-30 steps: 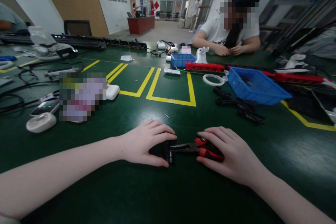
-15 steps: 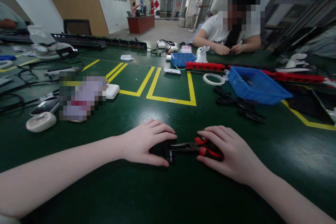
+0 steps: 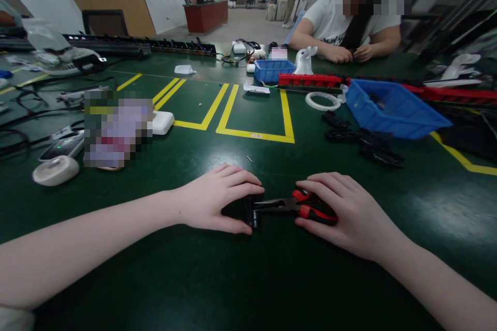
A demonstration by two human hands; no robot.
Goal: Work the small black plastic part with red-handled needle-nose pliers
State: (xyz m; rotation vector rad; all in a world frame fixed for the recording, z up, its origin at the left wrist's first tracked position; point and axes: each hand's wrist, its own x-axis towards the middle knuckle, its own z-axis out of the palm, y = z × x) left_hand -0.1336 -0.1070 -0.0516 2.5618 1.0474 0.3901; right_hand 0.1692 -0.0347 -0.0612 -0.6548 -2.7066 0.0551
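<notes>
Between the fingers and thumb of my left hand (image 3: 219, 198) is a small black part (image 3: 254, 213), held near the middle of the green table. My right hand (image 3: 341, 212) is closed round the red and black handles of long-nose pliers (image 3: 285, 206). The pliers point left, and their jaw tips meet the black part; whether they grip it is too small to tell. A thin metal pin (image 3: 249, 159) lies on the table beyond my hands.
Black cable bundles (image 3: 365, 139) and a blue bin (image 3: 392, 108) stand at the right, near a white ring (image 3: 322, 101). To the left lie a phone (image 3: 120, 132), a white case (image 3: 161, 122) and a white mouse (image 3: 55, 170). Across the table sits a person (image 3: 349, 31).
The view has tilted down slightly, so the far objects sit higher in the picture. Both hands keep their hold on the black part and the pliers.
</notes>
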